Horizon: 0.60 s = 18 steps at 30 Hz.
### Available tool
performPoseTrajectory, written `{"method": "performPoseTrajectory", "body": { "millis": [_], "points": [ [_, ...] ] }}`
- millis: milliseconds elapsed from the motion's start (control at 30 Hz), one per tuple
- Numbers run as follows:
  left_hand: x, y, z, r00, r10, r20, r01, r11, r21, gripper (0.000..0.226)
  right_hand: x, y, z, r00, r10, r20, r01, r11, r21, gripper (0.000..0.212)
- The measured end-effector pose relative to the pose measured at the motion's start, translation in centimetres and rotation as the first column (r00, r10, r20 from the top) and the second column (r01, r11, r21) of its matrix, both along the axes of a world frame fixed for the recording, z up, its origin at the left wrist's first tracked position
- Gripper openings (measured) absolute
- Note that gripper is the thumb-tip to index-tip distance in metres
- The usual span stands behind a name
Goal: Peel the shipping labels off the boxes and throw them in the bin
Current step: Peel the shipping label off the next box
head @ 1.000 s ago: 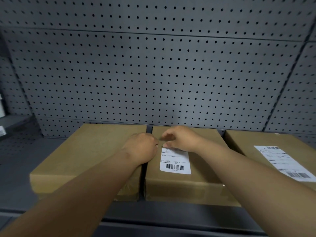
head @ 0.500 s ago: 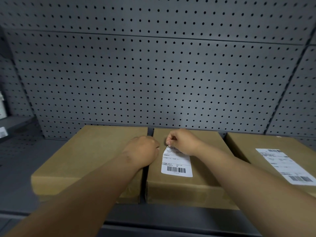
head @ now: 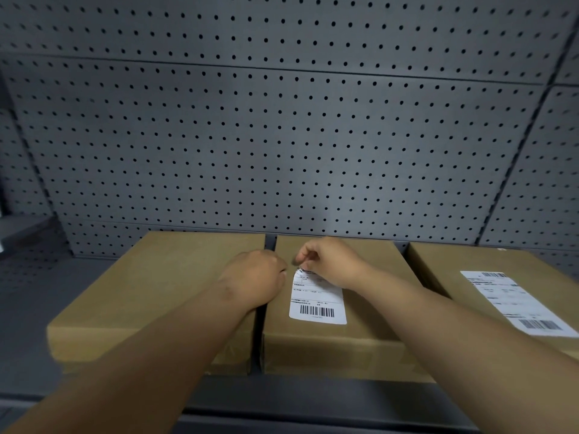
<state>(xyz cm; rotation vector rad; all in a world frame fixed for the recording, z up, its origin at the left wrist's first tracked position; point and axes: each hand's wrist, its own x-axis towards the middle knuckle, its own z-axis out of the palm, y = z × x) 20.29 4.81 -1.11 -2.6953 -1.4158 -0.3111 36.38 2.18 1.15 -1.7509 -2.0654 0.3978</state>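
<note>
Right hand (head: 332, 264) pinches label (head: 318, 300) — middle box (head: 338, 343), seemingly lifted.

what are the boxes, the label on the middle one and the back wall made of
Boxes: brown matte cardboard, probably, with taped front seams. Label: white paper sticker with printed barcode; its top edge curls up. Back wall: grey matte panel with regular holes, probably painted metal.

Wall: we note a grey pegboard back panel (head: 282, 145), dotted with rows of small dark holes, horizontal seams across it | Right: we list an adjoining pegboard panel (head: 545, 170) past a slanted dark joint | Base: dark grey shelf (head: 28, 308), front lip below | Light: dim, even, we record.
</note>
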Motion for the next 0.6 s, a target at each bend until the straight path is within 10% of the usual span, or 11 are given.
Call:
{"method": "performPoseTrajectory", "body": {
  "millis": [600],
  "points": [
    [0.1, 0.1, -0.1, 1.0, 0.007, -0.019, -0.007, 1.0, -0.005, 0.031, 5.4, -0.9, 1.5, 0.961, -0.197, -0.192, 0.194, 0.98, -0.033, 0.026]
  ]
}}
